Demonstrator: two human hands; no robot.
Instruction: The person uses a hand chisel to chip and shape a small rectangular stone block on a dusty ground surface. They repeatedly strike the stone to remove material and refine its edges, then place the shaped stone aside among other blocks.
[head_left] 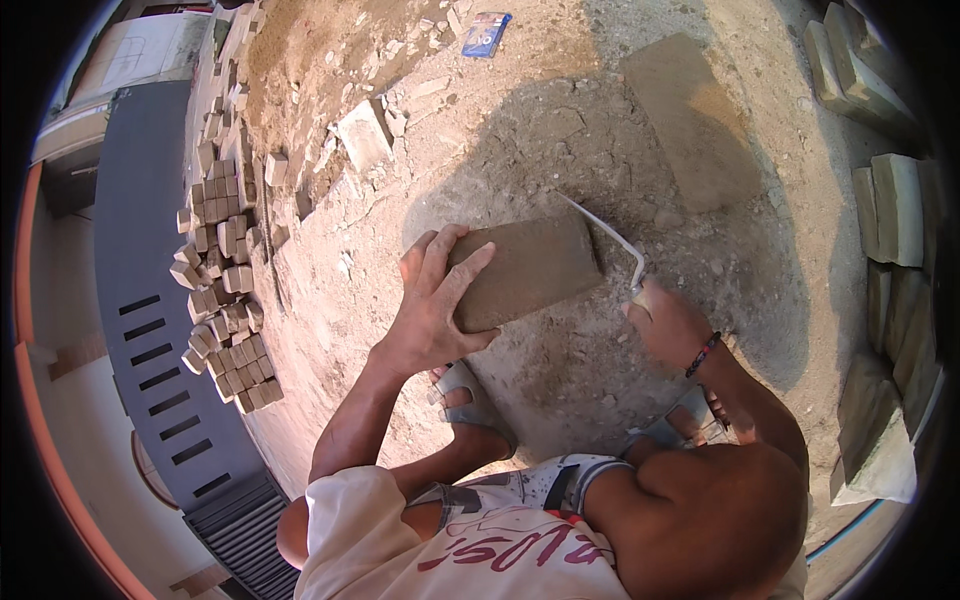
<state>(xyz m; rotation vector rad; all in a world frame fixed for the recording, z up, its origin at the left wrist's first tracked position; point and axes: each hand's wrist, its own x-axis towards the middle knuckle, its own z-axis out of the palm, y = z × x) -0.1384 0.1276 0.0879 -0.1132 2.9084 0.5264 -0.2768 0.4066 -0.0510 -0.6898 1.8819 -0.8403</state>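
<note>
My left hand (432, 290) grips the left end of a flat, rectangular grey-brown block (530, 268). Its fingers are bent over the far edge and upper face, and its thumb is on the near side. The block is tilted above the dirt; whether its underside touches the ground is hidden. To the right of the block, my right hand (672, 325) is closed round the handle of a trowel (618, 237), seen nearly edge-on. The trowel's thin blade points away and left, just past the block's right end, over loose soil.
Stacked slabs (895, 210) line the right side. On the left are piled small paving blocks (235, 375) and a dark gate (165, 330). A broken pale block (366, 135), a blue packet (487, 34) and a flat brown slab (690, 125) lie on the far ground.
</note>
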